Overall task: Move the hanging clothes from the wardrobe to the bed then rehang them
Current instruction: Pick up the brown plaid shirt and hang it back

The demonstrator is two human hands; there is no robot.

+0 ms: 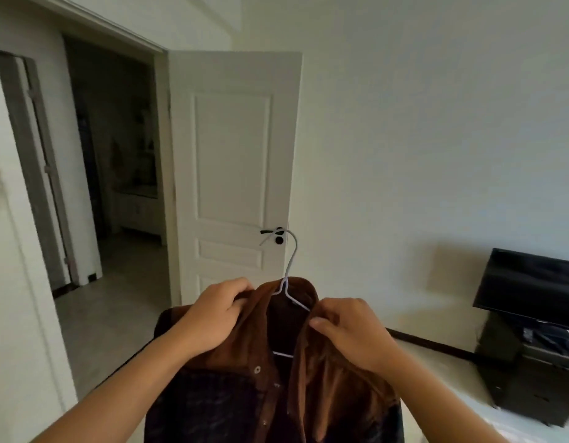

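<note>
Soft, even daylight fills the room, and the wall [436, 123] right of the door [232, 161] reads pale and flat with no hard glare. Left of the door, the hallway [117, 155] drops off dim and murky, its furniture barely readable. The whole picture is slightly soft; the television [529, 286], well right of the door, is smeared at its edges. Below the door, the brown jacket [328, 372] shows grainy dark patches, while the thin white hanger [291, 270] stands out crisply. Wide-angle bending curves the door frame [85, 24] up at the left.
</note>
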